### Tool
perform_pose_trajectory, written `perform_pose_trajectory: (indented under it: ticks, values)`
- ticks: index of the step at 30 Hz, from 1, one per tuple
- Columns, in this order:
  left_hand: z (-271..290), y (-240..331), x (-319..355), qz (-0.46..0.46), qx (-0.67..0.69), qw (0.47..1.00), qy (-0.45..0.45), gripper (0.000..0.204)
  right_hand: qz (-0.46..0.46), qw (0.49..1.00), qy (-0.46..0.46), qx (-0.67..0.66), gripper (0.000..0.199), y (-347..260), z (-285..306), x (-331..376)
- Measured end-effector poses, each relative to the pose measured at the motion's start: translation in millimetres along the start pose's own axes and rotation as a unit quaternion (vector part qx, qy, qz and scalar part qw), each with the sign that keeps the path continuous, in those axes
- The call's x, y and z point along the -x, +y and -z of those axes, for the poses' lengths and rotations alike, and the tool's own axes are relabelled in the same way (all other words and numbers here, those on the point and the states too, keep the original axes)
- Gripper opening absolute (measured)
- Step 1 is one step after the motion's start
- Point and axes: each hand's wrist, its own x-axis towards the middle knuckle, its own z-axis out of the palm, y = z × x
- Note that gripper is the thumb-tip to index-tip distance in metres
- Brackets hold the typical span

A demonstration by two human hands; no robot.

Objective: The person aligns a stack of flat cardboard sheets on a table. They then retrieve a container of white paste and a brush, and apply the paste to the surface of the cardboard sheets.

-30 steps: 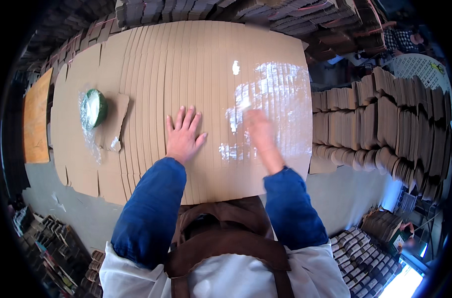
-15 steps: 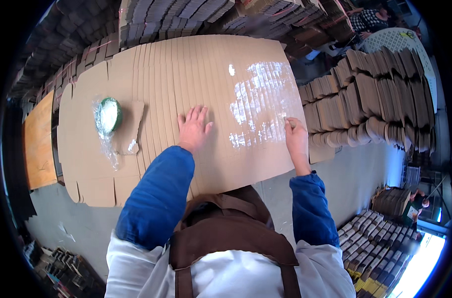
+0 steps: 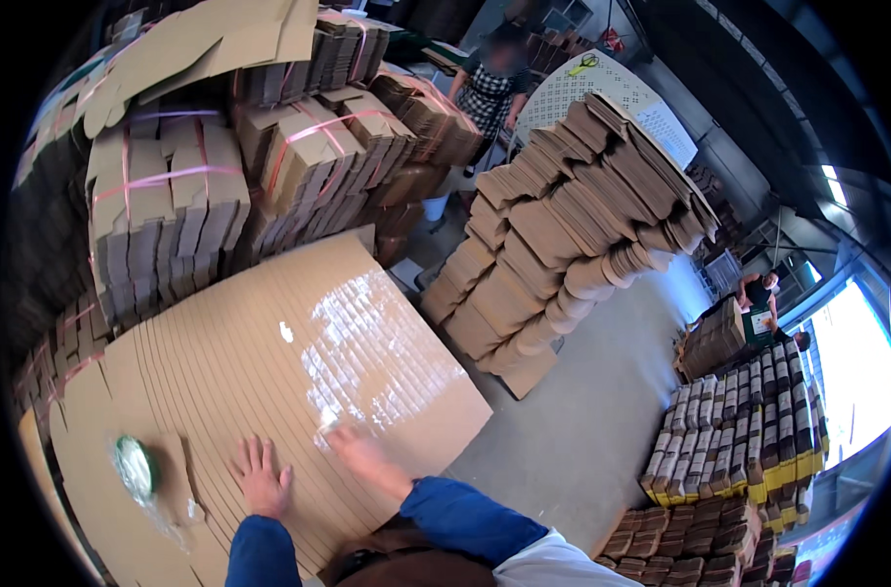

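My left hand (image 3: 262, 479) lies flat with fingers spread on a row of overlapping brown cardboard sheets (image 3: 201, 391). My right hand (image 3: 365, 458) is blurred, its fingers pinched at the near edge of a patch of wet-looking white paste (image 3: 353, 367) spread across the strips. A small pale thing (image 3: 326, 419) shows at its fingertips, too smeared to name. To the left, a green round tub (image 3: 134, 464) with white stuff inside rests on crumpled clear plastic (image 3: 172, 519). Beside the tub lies a torn piece of cardboard (image 3: 170, 455) with a white smear.
Strapped bundles of cardboard (image 3: 167, 196) are piled behind the sheets. A tall stack of flat cardboard (image 3: 563, 225) stands at the right, near a white perforated table (image 3: 602, 88). One person (image 3: 490, 88) stands at the back; others are far right, by more stacks (image 3: 729, 440).
The view has swung to the right. My right hand has moved from the patch's right side to its near-left edge. My left hand stays flat on the cardboard.
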Motion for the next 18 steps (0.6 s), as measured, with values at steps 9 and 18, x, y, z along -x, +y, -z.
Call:
perform_pose_trajectory:
  ticks: [9,18]
  values:
    - [2.7,10.3,-20.3,0.007,0.007,1.0,-0.009,0.073,0.127,0.988,0.068,-0.047,0.015,-22.2,-12.1,-28.3]
    - [5.7,12.8,-18.6,0.015,-0.003,1.0,-0.023,0.072,0.113,0.991,0.066,-0.03,0.026,-2.6,2.3,-19.6]
